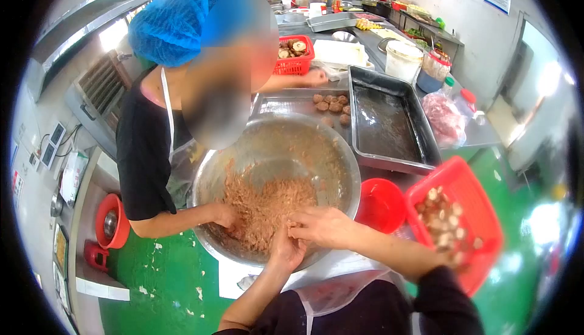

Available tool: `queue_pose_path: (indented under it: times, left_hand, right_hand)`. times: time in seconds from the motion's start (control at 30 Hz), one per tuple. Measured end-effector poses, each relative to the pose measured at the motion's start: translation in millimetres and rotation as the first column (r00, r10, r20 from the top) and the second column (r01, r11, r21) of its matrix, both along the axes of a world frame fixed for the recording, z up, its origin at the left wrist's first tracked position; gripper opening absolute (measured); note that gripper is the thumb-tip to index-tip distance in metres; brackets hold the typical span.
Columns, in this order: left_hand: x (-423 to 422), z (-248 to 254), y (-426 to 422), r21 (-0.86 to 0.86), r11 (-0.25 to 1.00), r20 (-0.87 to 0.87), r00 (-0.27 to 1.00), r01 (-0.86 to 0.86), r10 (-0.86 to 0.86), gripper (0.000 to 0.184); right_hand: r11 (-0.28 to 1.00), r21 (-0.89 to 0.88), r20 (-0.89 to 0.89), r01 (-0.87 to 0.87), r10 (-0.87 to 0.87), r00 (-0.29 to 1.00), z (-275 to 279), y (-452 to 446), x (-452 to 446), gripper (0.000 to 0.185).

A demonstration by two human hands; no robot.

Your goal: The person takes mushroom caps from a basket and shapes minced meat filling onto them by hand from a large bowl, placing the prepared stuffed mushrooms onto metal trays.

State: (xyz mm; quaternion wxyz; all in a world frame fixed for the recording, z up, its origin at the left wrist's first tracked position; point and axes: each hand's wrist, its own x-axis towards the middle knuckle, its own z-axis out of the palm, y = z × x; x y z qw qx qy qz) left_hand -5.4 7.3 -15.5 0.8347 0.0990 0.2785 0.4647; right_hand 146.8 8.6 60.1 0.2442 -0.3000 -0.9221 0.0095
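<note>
Kitchen, steel bench (485, 133). Brown mix (274, 204) sits in the big bowl (338, 155); left hand (288, 251) and right hand (323, 227) meet over its near side, fingers curled, can't tell if gripping mix. Likely portioning; next move calls for even palm pressure.

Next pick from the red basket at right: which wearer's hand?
Likely the right hand: it's nearer that red basket, and its forearm runs beside it. The left hand sits farther off, over the near side of the steel bowl.
</note>
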Motion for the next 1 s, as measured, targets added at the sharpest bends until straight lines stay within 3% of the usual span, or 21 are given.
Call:
queue_pose_path:
  times: [0.07,0.17,0.27,0.37,0.47,0.57,0.67,0.77,0.87,0.93,1.0]
  left_hand:
    - [-1,-3,1,-0.02,1.0,0.0,1.0,-0.002,0.002,0.04]
    - [0,4,2,-0.07,0.997,-0.055,0.998,-0.044,0.04,0.038]
    - [0,13,-2,0.019,0.999,-0.012,0.999,-0.033,0.033,0.032]
    - [4,14,-7,0.092,0.994,-0.052,0.996,-0.063,0.068,0.031]
    - [2,-1,-4,0.161,0.986,-0.097,0.993,-0.049,0.066,0.034]
    - [5,7,-2,0.148,0.988,-0.149,0.986,-0.051,0.073,0.038]
    - [4,8,1,0.031,0.997,-0.167,0.983,-0.072,0.076,0.037]
    - [1,8,6,-0.061,0.994,-0.177,0.981,-0.092,0.08,0.037]
    - [4,4,6,-0.114,0.987,-0.195,0.977,-0.111,0.088,0.038]
    - [7,13,6,-0.147,0.981,-0.23,0.969,-0.123,0.087,0.04]
    - [5,9,8,-0.056,0.994,-0.262,0.962,-0.09,0.073,0.044]
  right_hand:
    - [1.0,-0.003,-0.109,0.007,-0.007,0.994,8,-5,-1,0.025]
    - [0.977,-0.17,-0.051,0.128,-0.139,0.989,-5,-5,1,0.028]
    - [0.988,0.045,-0.159,0.148,-0.139,0.977,-6,0,1,0.026]
    - [0.981,0.107,-0.118,0.161,-0.148,0.982,-10,0,-6,0.024]
    - [0.967,-0.066,-0.211,0.248,-0.256,0.943,-26,3,-13,0.031]
    - [0.825,-0.46,-0.263,0.327,-0.479,0.838,-13,-2,-19,0.037]
    - [0.856,-0.347,-0.334,0.382,-0.494,0.803,-6,-1,-23,0.039]
    - [0.9,-0.265,-0.265,0.347,-0.414,0.871,-11,4,-13,0.04]
    - [0.884,-0.313,-0.178,0.347,-0.414,0.893,-39,4,-15,0.034]
    - [0.89,-0.307,-0.222,0.337,-0.412,0.884,-34,4,-18,0.029]
    - [0.89,-0.295,-0.275,0.346,-0.426,0.862,-22,1,-20,0.025]
